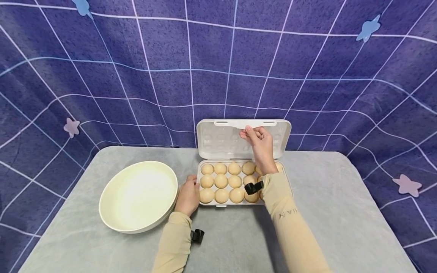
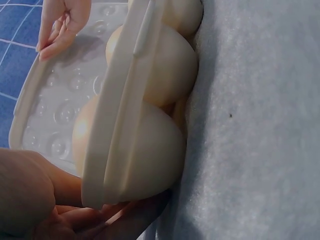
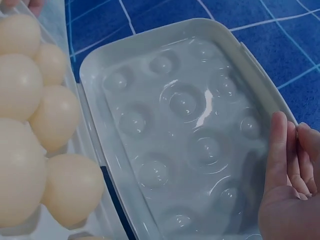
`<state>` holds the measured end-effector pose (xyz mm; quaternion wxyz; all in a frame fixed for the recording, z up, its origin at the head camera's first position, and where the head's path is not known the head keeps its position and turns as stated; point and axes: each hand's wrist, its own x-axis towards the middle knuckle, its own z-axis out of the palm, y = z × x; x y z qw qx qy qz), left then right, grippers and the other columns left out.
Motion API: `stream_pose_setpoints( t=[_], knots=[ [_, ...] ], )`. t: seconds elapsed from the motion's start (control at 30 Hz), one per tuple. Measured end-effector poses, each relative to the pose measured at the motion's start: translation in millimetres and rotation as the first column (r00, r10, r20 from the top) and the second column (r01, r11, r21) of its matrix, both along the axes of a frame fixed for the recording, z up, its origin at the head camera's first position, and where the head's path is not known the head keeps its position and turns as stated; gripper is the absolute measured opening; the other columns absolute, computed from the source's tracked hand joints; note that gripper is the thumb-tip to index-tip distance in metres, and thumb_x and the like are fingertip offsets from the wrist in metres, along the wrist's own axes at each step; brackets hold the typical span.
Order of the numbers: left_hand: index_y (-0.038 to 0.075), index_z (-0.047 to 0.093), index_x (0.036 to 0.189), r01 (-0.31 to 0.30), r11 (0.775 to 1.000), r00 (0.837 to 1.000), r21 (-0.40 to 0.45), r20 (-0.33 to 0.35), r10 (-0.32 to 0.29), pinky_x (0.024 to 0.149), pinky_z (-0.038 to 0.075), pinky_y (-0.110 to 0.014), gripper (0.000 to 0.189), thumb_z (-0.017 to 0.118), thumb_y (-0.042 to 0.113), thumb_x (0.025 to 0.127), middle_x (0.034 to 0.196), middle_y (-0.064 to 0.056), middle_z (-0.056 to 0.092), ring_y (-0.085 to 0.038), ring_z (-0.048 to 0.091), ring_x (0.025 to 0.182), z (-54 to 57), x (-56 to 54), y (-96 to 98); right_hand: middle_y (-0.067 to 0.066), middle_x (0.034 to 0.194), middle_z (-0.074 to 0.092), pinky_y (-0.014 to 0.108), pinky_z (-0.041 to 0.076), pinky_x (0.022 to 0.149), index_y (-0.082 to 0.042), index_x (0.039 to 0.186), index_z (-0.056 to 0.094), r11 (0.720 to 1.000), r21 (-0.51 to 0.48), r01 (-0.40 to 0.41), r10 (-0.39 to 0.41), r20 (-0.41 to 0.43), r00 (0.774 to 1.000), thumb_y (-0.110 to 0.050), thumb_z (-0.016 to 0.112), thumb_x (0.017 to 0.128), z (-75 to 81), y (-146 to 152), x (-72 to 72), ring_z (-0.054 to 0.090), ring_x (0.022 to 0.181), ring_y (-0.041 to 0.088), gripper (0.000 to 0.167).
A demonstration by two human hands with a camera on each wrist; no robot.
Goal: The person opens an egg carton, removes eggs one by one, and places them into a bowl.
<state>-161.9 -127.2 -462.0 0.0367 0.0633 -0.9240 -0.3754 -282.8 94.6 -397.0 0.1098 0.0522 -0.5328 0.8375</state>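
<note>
An egg box (image 1: 221,206) with a hinged lid (image 1: 222,142) stands on the table, its lid raised at the back. Rows of light brown eggs (image 1: 221,181) fill its base. My right hand (image 1: 261,146) pinches the lid's front edge between thumb and fingers, beside the long latch strip (image 1: 232,123). At the left end of the base, my left hand (image 1: 188,195) grips the side wall; in the left wrist view its fingers (image 2: 125,217) curl around the corner. The right forearm hides some eggs on the right. Dimples line the inside of the lid (image 3: 170,125).
A large cream bowl (image 1: 138,197) stands left of the egg box, close to my left hand. The grey table (image 1: 341,227) ends at the back against a purple grid-patterned cloth (image 1: 211,57). Each wrist wears a black camera mount (image 1: 197,236).
</note>
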Motion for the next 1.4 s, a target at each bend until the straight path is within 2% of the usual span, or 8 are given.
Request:
stream_pose_setpoints(
  t=[0.4,0.63,0.77,0.87,0.97,1.03,1.3,1.4],
  knots=[
    [-0.002,0.055,0.125,-0.005,1.000,1.000,0.008,-0.002,0.005,0.093,0.054,-0.050,0.027,0.053,0.008,0.100,0.120,-0.017,0.069,-0.034,0.065,0.110,-0.1,0.9,-0.8,0.010,0.082,0.073,0.028,0.061,0.085,0.002,0.088,0.057,0.999,-0.031,-0.006,0.007,0.025,1.000,-0.007,0.064,0.096,3.1,-2,-22.6,0.073,0.077,0.016,0.014],
    [-0.002,0.055,0.126,0.018,1.000,1.000,-0.001,-0.004,-0.018,0.094,0.053,-0.051,0.027,0.052,0.009,0.101,0.120,-0.017,0.069,-0.035,0.065,0.112,0.9,1.6,-0.3,0.010,0.079,0.073,0.026,0.061,0.082,0.004,0.089,0.058,0.998,-0.031,-0.052,0.053,0.039,0.998,-0.001,0.059,0.098,13.9,3,-27.0,0.073,0.073,0.015,0.010],
    [-0.001,0.054,0.126,0.016,1.000,1.000,0.003,0.003,-0.016,0.096,0.053,-0.051,0.027,0.052,0.009,0.101,0.121,-0.017,0.068,-0.035,0.064,0.113,2.3,2.9,-1.4,0.009,0.079,0.072,0.025,0.061,0.082,0.007,0.093,0.059,0.998,-0.007,-0.058,0.059,0.062,0.996,-0.002,0.060,0.098,21.3,4,-27.8,0.073,0.072,0.015,0.011],
    [-0.001,0.054,0.126,0.013,1.000,1.000,-0.001,0.007,-0.013,0.095,0.053,-0.051,0.027,0.052,0.010,0.101,0.122,-0.017,0.068,-0.035,0.064,0.113,3.2,3.9,-1.6,0.009,0.079,0.072,0.024,0.061,0.081,0.016,0.106,0.058,0.998,-0.011,-0.058,0.059,0.083,0.995,-0.002,0.059,0.098,25.3,5,-26.7,0.072,0.072,0.014,0.020],
    [-0.001,0.054,0.125,0.016,1.000,1.000,-0.012,0.000,-0.016,0.094,0.053,-0.051,0.026,0.052,0.010,0.101,0.122,-0.017,0.068,-0.036,0.065,0.112,3.6,4.1,-1.3,0.008,0.079,0.071,0.024,0.061,0.080,0.022,0.118,0.053,0.999,0.006,-0.044,0.043,0.084,0.996,-0.002,0.059,0.099,28.7,8,-23.0,0.072,0.073,0.013,0.031],
    [-0.001,0.054,0.125,0.017,1.000,1.000,-0.014,-0.003,-0.017,0.094,0.053,-0.052,0.026,0.052,0.010,0.101,0.122,-0.018,0.068,-0.036,0.064,0.112,3.9,4.3,-1.1,0.008,0.080,0.071,0.024,0.061,0.080,0.023,0.121,0.052,0.999,0.028,-0.041,0.038,0.073,0.997,-0.003,0.059,0.098,30.3,11,-19.1,0.072,0.074,0.013,0.035],
    [-0.001,0.053,0.126,0.022,0.999,1.000,-0.024,0.002,-0.022,0.093,0.053,-0.052,0.027,0.051,0.009,0.101,0.124,-0.019,0.067,-0.037,0.064,0.112,1.9,6.3,-2.0,0.018,0.095,0.070,0.028,0.062,0.082,0.013,0.112,0.060,0.990,0.130,-0.048,0.046,0.015,0.999,-0.008,0.066,0.096,30.5,16,8.0,0.072,0.081,0.016,0.028],
    [-0.002,0.053,0.126,0.028,1.000,1.000,-0.014,-0.002,-0.028,0.094,0.053,-0.053,0.027,0.050,0.008,0.101,0.124,-0.019,0.067,-0.038,0.064,0.113,0.3,7.0,-1.9,0.016,0.095,0.070,0.029,0.062,0.084,0.013,0.111,0.061,0.988,0.144,-0.053,0.053,-0.002,0.999,-0.010,0.068,0.095,28.2,15,19.3,0.071,0.083,0.016,0.029]
  ],
)
